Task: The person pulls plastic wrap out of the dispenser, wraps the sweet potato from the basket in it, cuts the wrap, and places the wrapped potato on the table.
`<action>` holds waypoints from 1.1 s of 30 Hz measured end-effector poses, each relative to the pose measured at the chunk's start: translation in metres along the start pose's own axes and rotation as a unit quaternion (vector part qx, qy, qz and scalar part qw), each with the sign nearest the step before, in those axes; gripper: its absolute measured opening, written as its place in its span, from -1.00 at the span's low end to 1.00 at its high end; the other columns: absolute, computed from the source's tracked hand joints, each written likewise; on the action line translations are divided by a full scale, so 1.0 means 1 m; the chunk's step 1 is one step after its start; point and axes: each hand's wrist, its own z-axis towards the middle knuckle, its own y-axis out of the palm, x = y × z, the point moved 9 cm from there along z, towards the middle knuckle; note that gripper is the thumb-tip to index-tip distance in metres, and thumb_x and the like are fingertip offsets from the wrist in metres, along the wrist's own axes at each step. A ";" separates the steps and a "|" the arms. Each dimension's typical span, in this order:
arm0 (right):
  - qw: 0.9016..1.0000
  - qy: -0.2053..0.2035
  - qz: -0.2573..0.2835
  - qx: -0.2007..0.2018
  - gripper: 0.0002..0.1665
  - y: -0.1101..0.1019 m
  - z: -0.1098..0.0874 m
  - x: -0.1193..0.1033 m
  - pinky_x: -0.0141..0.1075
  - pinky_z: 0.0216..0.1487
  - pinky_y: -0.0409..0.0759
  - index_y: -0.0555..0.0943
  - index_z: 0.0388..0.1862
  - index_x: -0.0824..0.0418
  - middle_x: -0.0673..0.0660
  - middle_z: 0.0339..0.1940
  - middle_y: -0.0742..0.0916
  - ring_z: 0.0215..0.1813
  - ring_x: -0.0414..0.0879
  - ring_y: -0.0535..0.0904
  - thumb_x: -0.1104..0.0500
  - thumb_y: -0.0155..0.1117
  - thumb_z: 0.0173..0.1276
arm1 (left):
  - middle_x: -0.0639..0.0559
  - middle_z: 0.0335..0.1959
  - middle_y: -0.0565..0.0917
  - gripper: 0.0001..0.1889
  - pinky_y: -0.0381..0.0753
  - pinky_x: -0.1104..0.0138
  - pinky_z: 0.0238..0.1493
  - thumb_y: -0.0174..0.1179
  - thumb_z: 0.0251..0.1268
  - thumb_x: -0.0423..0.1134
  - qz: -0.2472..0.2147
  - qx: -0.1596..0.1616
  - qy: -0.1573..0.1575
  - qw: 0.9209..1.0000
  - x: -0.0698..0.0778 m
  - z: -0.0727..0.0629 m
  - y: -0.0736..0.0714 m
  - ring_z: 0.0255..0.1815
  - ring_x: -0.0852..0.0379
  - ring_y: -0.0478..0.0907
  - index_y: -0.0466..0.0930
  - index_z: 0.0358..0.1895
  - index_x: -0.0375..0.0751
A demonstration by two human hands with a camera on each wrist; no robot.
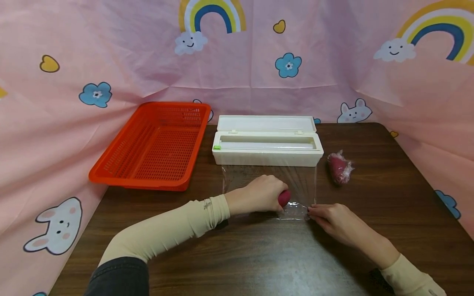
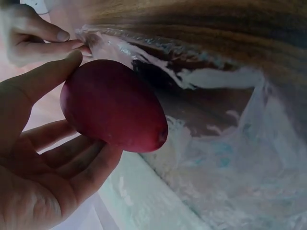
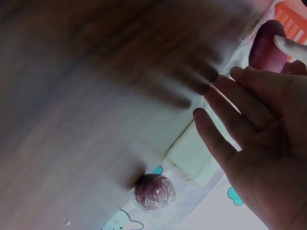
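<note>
Left hand [image 1: 261, 194] grips dark-red oval object [image 1: 284, 198]; right hand [image 1: 335, 220] pinches corner of clear film [image 1: 298, 181].

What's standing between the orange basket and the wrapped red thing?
The open white box stands between the basket and the wrapped red thing, in the head view.

In the head view, the left fingers [image 1: 278, 186] are hiding most of the dark red oval [image 1: 284, 198], while the bottom edge is cutting off the worktop [image 1: 229, 263] and right sleeve [image 1: 411, 272]. In the left wrist view, the clear film [image 2: 216, 165] is blurring. In the right wrist view, the orange basket [image 3: 291, 23] is running off-frame, and a white speck [image 3: 67, 222] is appearing too small to identify.
</note>
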 end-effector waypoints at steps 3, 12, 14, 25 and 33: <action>1.000 -0.002 0.002 -0.003 -0.79 0.001 0.001 0.000 -0.08 -0.09 0.74 0.80 -0.13 0.22 0.15 -0.06 0.84 -0.05 0.01 0.81 0.34 0.43 0.25 | 0.16 -0.28 0.74 -0.54 0.59 0.35 -0.29 0.54 0.05 0.05 -0.007 -0.006 -0.007 1.000 -0.002 0.000 0.005 -0.32 0.25 0.60 0.73 -0.02 -0.07; 1.000 -0.006 -0.001 0.006 -0.78 0.002 0.001 -0.002 -0.09 -0.10 0.75 0.80 -0.14 0.23 0.12 -0.09 0.85 -0.08 -0.01 0.81 0.34 0.45 0.22 | 0.12 -0.19 0.76 -0.50 0.60 0.34 -0.27 0.50 0.09 0.06 -0.008 -0.015 -0.013 1.000 -0.004 0.000 0.014 -0.26 0.23 0.61 0.70 0.07 -0.09; 1.000 -0.009 -0.001 0.010 -0.79 0.002 0.001 -0.002 -0.10 -0.10 0.75 0.80 -0.15 0.22 0.12 -0.10 0.85 -0.09 -0.02 0.81 0.35 0.45 0.21 | 0.11 -0.16 0.76 -0.47 0.61 0.33 -0.25 0.50 0.09 0.07 -0.006 -0.015 -0.016 1.000 -0.005 0.000 0.015 -0.22 0.21 0.63 0.69 0.11 -0.09; 1.000 -0.019 -0.003 0.018 -0.78 0.002 0.003 -0.001 -0.10 -0.12 0.75 0.80 -0.17 0.20 0.09 -0.13 0.85 -0.10 -0.04 0.81 0.36 0.47 0.19 | 0.08 -0.04 0.75 -0.30 0.65 0.30 -0.09 0.45 0.08 0.27 -0.014 0.029 -0.036 0.999 -0.017 -0.010 -0.007 -0.08 0.17 0.66 0.65 0.22 -0.07; 0.998 -0.037 -0.013 0.050 -0.74 -0.004 -0.001 -0.003 -0.15 -0.19 0.75 0.81 -0.19 0.18 0.03 -0.20 0.86 -0.18 -0.11 0.81 0.37 0.51 0.11 | -0.02 -0.04 0.77 -0.53 0.68 0.17 0.01 0.41 0.25 0.07 -0.075 0.114 -0.024 0.990 -0.038 -0.041 -0.049 -0.05 0.06 0.71 0.73 0.09 -0.18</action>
